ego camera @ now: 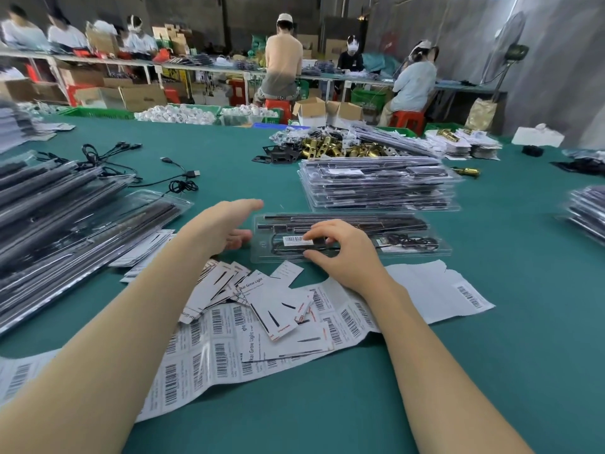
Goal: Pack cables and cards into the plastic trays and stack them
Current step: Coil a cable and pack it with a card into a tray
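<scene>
Green cloth covers the table (491, 371), and near its middle, straight ahead of the person, lies a clear tray (409, 239) holding black rods and a coiled cable (409, 242). A barcode label (293, 240) sits on the tray's near-left part. The right hand (340, 257) rests over the tray, its fingers (319, 228) curled, fingertips and thumb touching the tray beside the label (whether they actually pinch anything, I cannot tell). The left hand (229, 226) hovers at the tray's left end, fingers straight and pressed together, holding nothing.

Just behind the tray stands a stack (376, 186) of filled trays. Near the person, between the forearms, lie loose cards (278, 309) printed with black spikes, scattered on sheets of barcodes (209, 355); a mostly peeled sheet (435, 290) lies under the right wrist. A long heap of packed trays (59, 217) runs along the left, with more cards (144, 250) at its edge. Loose USB cables (176, 173) lie beyond it. Brass parts (330, 149) and bagged pieces pile up at the far middle of the table, and another tray stack (589, 214) shows at the right edge.

Across the room, people sit at a long bench (203, 65) with cardboard boxes (131, 96), red stools (407, 119) and green crates around them.
</scene>
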